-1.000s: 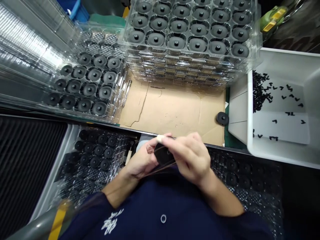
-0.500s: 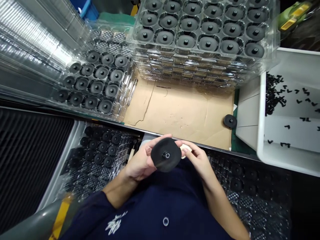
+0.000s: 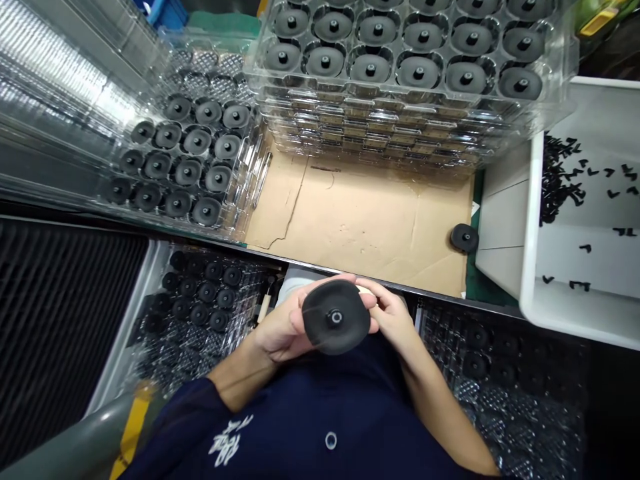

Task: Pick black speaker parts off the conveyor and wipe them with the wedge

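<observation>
My left hand (image 3: pixel 280 328) is closed on the edge of a black rounded disc (image 3: pixel 325 337) with a short hollow post at its middle. The disc's post side faces up toward me, in front of my body. My right hand (image 3: pixel 395 320) is closed on a small cream-coloured piece (image 3: pixel 365 291), most of which is hidden behind the fingers and the disc. Fingertips of that hand lie close behind the disc's right edge; whether they touch it, I cannot tell.
A clear tray stack (image 3: pixel 380 113) of similar discs stands at the back. Another clear tray (image 3: pixel 250 180) is at left. One loose disc (image 3: pixel 464 238) lies on the cardboard (image 3: pixel 360 227), beside a white bin (image 3: pixel 528 267) with small black pieces. More trays sit below the table edge.
My right hand has moved left, closer behind the disc, and less of the cream piece shows. The disc has shifted slightly down and now faces the camera more fully.
</observation>
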### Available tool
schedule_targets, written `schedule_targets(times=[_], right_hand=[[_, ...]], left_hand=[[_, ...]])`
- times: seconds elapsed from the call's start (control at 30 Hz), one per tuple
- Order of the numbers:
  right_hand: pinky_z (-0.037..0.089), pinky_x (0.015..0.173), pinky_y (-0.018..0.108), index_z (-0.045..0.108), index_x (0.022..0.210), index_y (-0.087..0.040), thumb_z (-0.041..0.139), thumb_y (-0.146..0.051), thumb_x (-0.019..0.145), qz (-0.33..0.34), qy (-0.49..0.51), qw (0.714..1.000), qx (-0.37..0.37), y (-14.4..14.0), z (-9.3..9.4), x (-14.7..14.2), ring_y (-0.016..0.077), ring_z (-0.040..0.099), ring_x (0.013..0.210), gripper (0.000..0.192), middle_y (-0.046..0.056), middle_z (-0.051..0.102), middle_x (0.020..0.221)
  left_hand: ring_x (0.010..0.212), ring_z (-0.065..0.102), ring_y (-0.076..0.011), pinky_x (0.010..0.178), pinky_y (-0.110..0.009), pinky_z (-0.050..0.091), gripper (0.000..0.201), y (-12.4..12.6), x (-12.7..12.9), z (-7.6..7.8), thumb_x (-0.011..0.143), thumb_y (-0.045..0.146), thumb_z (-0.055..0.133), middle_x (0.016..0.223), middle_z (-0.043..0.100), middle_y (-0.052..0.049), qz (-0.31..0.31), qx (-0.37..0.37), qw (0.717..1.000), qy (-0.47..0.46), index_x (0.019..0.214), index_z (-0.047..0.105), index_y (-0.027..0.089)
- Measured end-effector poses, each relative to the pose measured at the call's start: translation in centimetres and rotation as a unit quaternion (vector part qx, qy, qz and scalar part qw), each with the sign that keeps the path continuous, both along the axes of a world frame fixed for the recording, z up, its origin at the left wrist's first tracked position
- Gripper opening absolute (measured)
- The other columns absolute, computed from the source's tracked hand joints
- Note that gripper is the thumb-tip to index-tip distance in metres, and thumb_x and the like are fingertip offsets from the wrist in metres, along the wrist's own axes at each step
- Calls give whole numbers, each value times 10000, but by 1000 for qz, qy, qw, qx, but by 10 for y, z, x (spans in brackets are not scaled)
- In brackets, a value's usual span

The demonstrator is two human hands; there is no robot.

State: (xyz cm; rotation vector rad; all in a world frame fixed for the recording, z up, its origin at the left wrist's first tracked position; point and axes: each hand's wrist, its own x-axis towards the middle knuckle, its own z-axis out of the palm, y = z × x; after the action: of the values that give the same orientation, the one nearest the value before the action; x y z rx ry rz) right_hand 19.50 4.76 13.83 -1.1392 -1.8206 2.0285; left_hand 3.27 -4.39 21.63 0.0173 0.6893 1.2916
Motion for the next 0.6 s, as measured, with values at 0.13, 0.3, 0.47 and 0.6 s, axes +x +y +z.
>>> schedule_targets(times=[0.13, 0.3, 0.47, 0.6], right_hand=[[482, 970, 388, 682, 1104, -240, 593, -537, 833, -9, 1, 1000, -4, 1, 1, 0, 247, 624, 1098, 412, 60, 678, 1169], [486, 964, 384, 676, 1105, -249, 600, -545, 825, -10, 5, 1000, -17, 1, 1, -1, 242, 632, 1082, 415, 52, 685, 1151], [494, 936, 372, 672, 1103, -242, 571, -536, 847, -5, 7, 1000, -4, 0, -6, -5, 236, 636, 1059, 403, 52, 689, 1137], [511, 862, 351, 662, 1118, -249, 545, -446, 889, -45, -12, 995, 83, 10, 16, 1, 219, 650, 986, 324, 43, 693, 1102]], left_hand=[[882, 709, -255, 767, -303, 536, 626, 3, -1, -1, 555, 440, 860, 1019, 733, -81, -7, -2, 1000, -13, 1103, 648, 226], [877, 713, -238, 763, -275, 545, 626, 5, -1, -2, 534, 475, 860, 990, 744, -64, -8, 4, 999, -35, 1077, 666, 232], [875, 711, -242, 735, -260, 556, 659, 5, -3, -6, 538, 401, 878, 998, 739, -87, -9, -28, 999, -26, 1121, 642, 202], [931, 702, -246, 783, -297, 570, 621, 4, -4, -9, 610, 438, 834, 1105, 707, -88, 2, -10, 999, -47, 1154, 623, 223]])
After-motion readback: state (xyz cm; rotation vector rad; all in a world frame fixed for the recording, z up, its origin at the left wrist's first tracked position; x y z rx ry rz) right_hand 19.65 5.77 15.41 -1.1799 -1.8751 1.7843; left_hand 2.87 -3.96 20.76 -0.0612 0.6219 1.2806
